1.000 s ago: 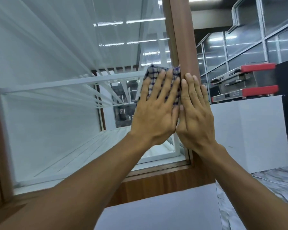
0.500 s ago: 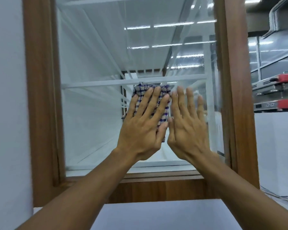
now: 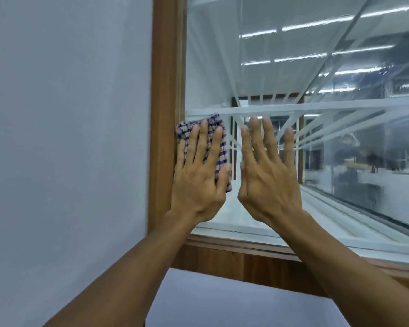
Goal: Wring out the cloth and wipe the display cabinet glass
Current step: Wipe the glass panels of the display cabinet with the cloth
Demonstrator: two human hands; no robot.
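A blue-and-white checked cloth [image 3: 219, 151] lies flat against the display cabinet glass [image 3: 305, 67] at its left edge, touching the brown wooden frame [image 3: 167, 90]. My left hand [image 3: 200, 175] presses flat on the cloth with fingers spread, covering most of it. A short gap to the right, my right hand [image 3: 267, 175] rests flat on the bare glass, fingers apart and pointing up, holding nothing. White shelves and ceiling-light reflections show through the glass.
A plain white wall [image 3: 64, 138] fills the left side beside the frame. The wooden bottom rail [image 3: 257, 263] runs under the glass, with a white surface [image 3: 234, 308] below it. Inside the cabinet a white shelf bar [image 3: 316, 107] crosses at fingertip height.
Both hands and the cloth have slid left across the glass, from the right frame post to the left frame. A gap has opened between my two hands.
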